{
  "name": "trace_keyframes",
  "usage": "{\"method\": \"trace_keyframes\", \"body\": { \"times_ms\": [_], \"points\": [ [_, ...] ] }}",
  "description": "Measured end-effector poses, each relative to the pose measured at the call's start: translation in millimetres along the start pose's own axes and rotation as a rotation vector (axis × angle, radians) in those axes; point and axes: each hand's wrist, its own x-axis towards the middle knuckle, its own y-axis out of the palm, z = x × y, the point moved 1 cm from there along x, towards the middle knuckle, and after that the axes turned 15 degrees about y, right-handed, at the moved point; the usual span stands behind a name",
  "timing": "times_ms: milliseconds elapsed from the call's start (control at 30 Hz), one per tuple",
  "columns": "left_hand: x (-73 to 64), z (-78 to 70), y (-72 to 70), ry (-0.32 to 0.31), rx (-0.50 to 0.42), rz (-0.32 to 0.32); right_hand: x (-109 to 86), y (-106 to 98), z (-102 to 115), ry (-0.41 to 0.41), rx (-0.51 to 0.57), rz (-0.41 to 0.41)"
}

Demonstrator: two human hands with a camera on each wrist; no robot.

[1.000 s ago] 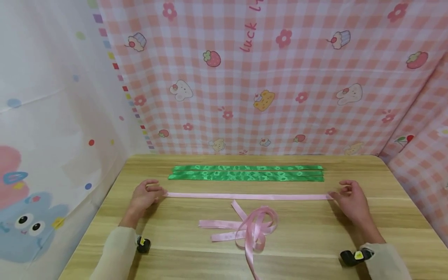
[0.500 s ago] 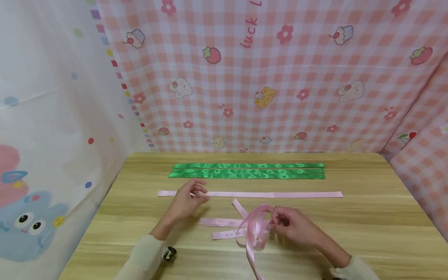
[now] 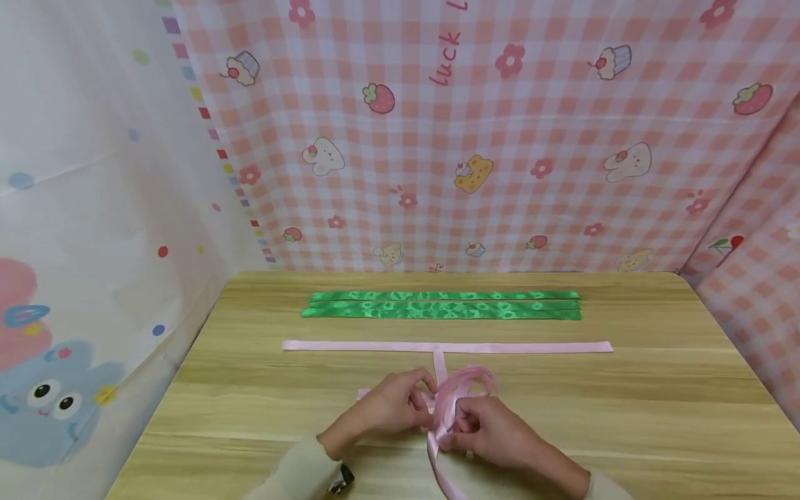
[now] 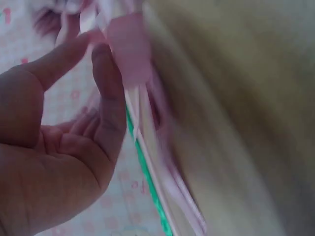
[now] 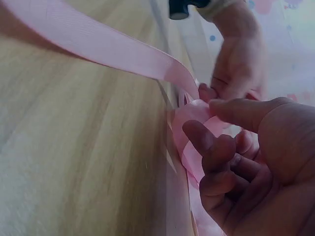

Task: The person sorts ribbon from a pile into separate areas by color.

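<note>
A loose heap of pink ribbon (image 3: pixel 455 397) lies in the middle of the table, looped and tangled. My left hand (image 3: pixel 394 403) pinches it from the left with thumb and forefinger. From the right, my right hand (image 3: pixel 500 430) pinches the same ribbon lower down, its other fingers curled. In the right wrist view a ribbon loop (image 5: pixel 189 120) passes by the thumb and forefinger. One ribbon end (image 3: pixel 439 362) points up to a straight pink ribbon strip (image 3: pixel 375 346) lying across the table. A tail (image 3: pixel 440 472) runs toward the front edge. Part of the heap is hidden by the hands.
Green ribbon strips (image 3: pixel 437 306) lie side by side near the back of the wooden table (image 3: pixel 237 389). Behind it hangs a pink checked cloth (image 3: pixel 400 153), with a white printed cloth (image 3: pixel 112 229) at the left.
Both hands have left the ends of the straight pink ribbon strip and come inward to the tangled ribbon. Its upper end has swung more upright, up to the strip. The green strips lie as before.
</note>
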Motion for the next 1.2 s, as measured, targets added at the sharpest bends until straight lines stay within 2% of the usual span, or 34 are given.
{"method": "trace_keyframes", "body": {
  "times_ms": [100,267,400,533,667,767,833,967,1100,1200],
  "points": [
    [-0.7,0.2,8.2,-0.015,0.068,-0.003,0.0,-2,-1,0.012,0.034,0.017],
    [-0.8,0.6,15.1,-0.026,0.038,-0.009,-0.3,-4,-1,0.028,0.057,0.053],
    [0.0,-1.5,11.8,-0.016,-0.081,-0.022,-1.6,-9,3,0.017,0.049,0.038],
    [1.9,-9.2,0.6,0.063,-0.243,-0.016,-1.0,-26,10,-0.042,0.022,-0.016],
    [1.7,-18.0,-12.0,0.142,-0.344,-0.007,6.9,-46,15,-0.088,0.075,-0.098],
    [0.4,-21.9,-21.2,0.15,-0.4,-0.02,18.4,-57,13,-0.125,0.106,-0.159],
    [-0.6,-22.9,-27.4,0.14,-0.426,-0.037,27.0,-60,10,-0.152,0.109,-0.165],
    [-1.4,-23.9,-41.4,0.126,-0.404,-0.071,42.6,-59,3,-0.15,0.137,-0.052],
    [-2.3,-21.8,-58.9,0.116,-0.277,-0.107,56.9,-51,-7,-0.107,0.19,0.098],
    [-4.6,-16.2,-69.8,0.075,-0.212,-0.115,64.1,-44,-16,-0.084,0.195,0.159]
  ]
}}
